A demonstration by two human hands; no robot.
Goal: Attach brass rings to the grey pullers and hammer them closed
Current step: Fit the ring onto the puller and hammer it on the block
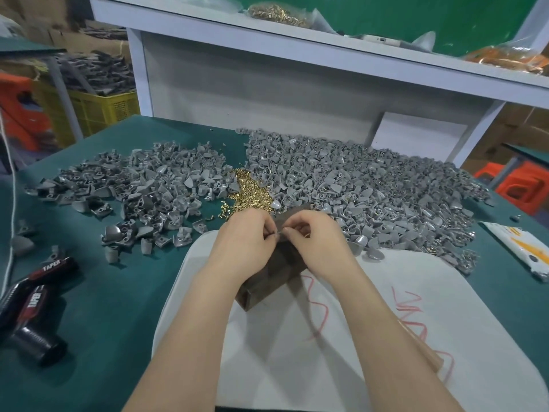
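Note:
My left hand point(248, 242) and my right hand point(316, 240) meet fingertip to fingertip over a dark block point(269, 281) on a white cloth point(341, 337). Between the pinching fingers sits a small grey puller point(278, 233), mostly hidden. What each hand pinches beyond that I cannot tell. A heap of brass rings point(251, 193) lies just beyond the hands. Loose grey pullers form one pile at the left point(142, 191) and a bigger pile at the right point(371, 185).
A black and red tool point(32, 295) marked TAPER lies at the left on the green table point(104, 307). A wooden handle point(421, 346) rests on the cloth at right. A white packet point(523, 248) lies at the far right. A white shelf point(297, 40) stands behind.

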